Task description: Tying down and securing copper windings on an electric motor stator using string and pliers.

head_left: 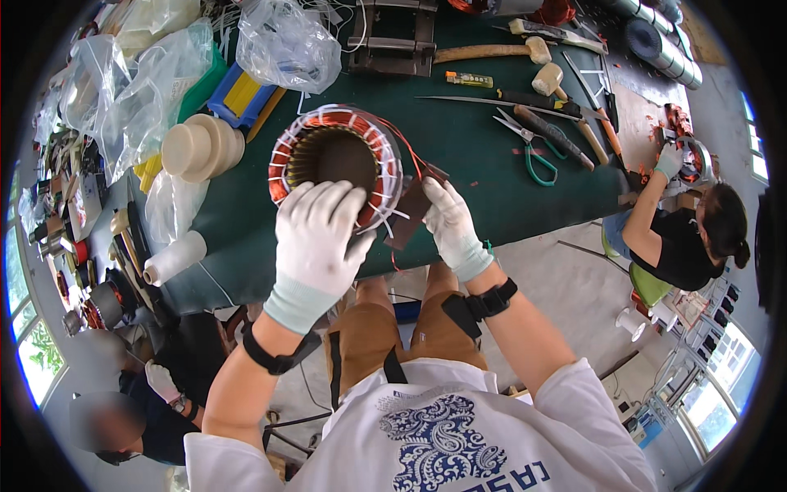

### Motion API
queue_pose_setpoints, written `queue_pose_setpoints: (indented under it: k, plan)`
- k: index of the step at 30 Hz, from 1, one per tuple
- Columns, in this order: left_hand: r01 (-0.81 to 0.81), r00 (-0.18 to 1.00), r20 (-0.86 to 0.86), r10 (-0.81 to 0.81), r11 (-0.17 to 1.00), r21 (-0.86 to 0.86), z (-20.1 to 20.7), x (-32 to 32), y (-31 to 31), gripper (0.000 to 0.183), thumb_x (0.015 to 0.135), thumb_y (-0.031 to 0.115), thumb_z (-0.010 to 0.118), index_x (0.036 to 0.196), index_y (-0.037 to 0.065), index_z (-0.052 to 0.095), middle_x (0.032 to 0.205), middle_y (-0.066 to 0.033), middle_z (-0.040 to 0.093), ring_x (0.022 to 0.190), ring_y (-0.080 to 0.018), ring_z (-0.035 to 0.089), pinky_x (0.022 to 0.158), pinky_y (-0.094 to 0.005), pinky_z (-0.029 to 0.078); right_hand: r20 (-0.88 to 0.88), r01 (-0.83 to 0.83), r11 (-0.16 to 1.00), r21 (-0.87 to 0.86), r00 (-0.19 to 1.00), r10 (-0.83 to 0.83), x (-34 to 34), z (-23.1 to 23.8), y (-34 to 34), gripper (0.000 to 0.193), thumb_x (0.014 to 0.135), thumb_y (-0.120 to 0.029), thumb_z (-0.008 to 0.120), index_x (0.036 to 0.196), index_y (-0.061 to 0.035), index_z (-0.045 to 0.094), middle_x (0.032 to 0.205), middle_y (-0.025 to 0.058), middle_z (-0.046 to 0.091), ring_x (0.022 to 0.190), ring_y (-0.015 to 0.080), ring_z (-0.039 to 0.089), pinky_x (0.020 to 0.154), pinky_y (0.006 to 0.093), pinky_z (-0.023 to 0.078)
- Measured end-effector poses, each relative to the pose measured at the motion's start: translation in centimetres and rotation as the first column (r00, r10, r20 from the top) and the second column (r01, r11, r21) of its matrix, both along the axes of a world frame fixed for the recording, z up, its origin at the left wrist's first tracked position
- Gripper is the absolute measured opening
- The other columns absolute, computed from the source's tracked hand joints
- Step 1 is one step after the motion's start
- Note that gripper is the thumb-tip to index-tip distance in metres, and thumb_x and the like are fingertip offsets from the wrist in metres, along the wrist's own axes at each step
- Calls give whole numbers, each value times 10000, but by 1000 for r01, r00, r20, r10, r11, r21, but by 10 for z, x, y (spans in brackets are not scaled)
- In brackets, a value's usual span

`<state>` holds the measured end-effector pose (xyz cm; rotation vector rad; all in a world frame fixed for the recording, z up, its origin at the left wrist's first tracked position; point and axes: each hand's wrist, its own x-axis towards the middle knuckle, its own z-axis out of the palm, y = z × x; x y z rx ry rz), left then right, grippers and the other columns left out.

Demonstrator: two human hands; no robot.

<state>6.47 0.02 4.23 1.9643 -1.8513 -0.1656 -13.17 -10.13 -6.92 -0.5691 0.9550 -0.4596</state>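
Note:
A motor stator (281,164) lies on the green table with its dark round bore facing up. Orange-red copper windings ring it, tied down with white lacing. My left hand (318,238), in a white glove, grips the near rim with its fingers reaching over into the bore. Just right of the stator, my gloved right hand (452,220) pinches a flat brown sheet (407,217) between thumb and fingers. Red lead wires (403,139) run from the winding toward that hand. Part of the sheet is hidden behind the fingers.
Right of the stator lie green-handled pliers (537,160), a long knife (467,100), mallets (525,51) and a lighter (469,79). At left are a cream stepped cylinder (201,148), a blue bin (242,94), plastic bags (287,45) and a white roll (176,257). Other people sit at both sides.

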Motion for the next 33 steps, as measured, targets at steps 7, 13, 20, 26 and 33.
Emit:
queue_pose_setpoints:
  k: [7,13,20,26,33]
  plan:
    - [232,967,77,-241,966,112,30,-19,3,406,739,237,766,1133,178,690,1196,-24,636,948,-228,637,828,-384,479,168,-272,957,104,953,253,-67,86,20,577,972,-345,641,1374,13,432,1058,81,613,905,177,616,868,306,508]
    - [383,921,-148,-360,905,183,31,-9,-40,175,781,56,615,942,122,633,1016,-58,639,923,-285,618,819,-404,490,150,-486,870,-77,857,492,-70,116,0,686,942,-360,694,1418,35,398,1111,89,619,1039,153,598,947,300,481]
    - [416,814,-500,-296,897,147,20,-3,-43,265,726,-45,593,945,95,642,987,-83,627,900,-336,605,825,-441,499,104,-600,796,-77,789,605,-42,108,-9,415,994,-272,652,1238,41,532,1029,54,631,935,95,592,838,259,495]
    - [489,852,-294,-433,860,147,10,-4,-40,199,750,52,626,941,105,635,988,-58,639,901,-288,619,799,-403,495,79,-617,787,-9,784,616,-30,118,-16,353,1049,-304,538,1134,39,555,867,23,600,725,73,551,658,239,476]
    - [460,835,-388,-390,882,104,1,-2,-43,207,738,92,639,943,119,635,1016,-43,629,904,-284,622,808,-416,490,71,-542,836,86,840,538,-11,121,-8,391,1055,-356,531,1150,23,521,847,26,582,700,68,526,632,232,453]
